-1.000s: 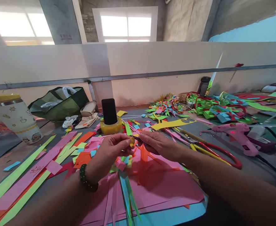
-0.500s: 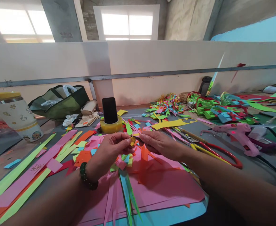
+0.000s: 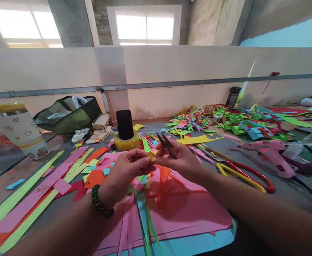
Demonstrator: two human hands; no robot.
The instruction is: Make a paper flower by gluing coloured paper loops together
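Observation:
My left hand [image 3: 130,169] pinches a small yellow paper piece [image 3: 151,156] between thumb and fingertips, above a heap of coloured paper scraps [image 3: 145,181]. A dark green bead bracelet [image 3: 101,206] circles that wrist. My right hand [image 3: 178,160] is closed around small dark thread snips [image 3: 165,141], whose blades point up and to the left, open, just right of the yellow piece. Both hands hover over large pink sheets [image 3: 182,209] that lie on a blue sheet [image 3: 198,243].
A phone [image 3: 124,124] stands in a yellow tape roll [image 3: 126,142]. Red-handled scissors [image 3: 241,172] and a pink glue gun [image 3: 272,153] lie to the right. Long paper strips [image 3: 33,193], a patterned tumbler [image 3: 20,129] and a green bag [image 3: 68,113] are on the left; finished paper flowers [image 3: 189,121] behind.
My right hand has turned the snips up and away from the yellow piece, so the blades now show above my fingers. My left hand has kept its pinch.

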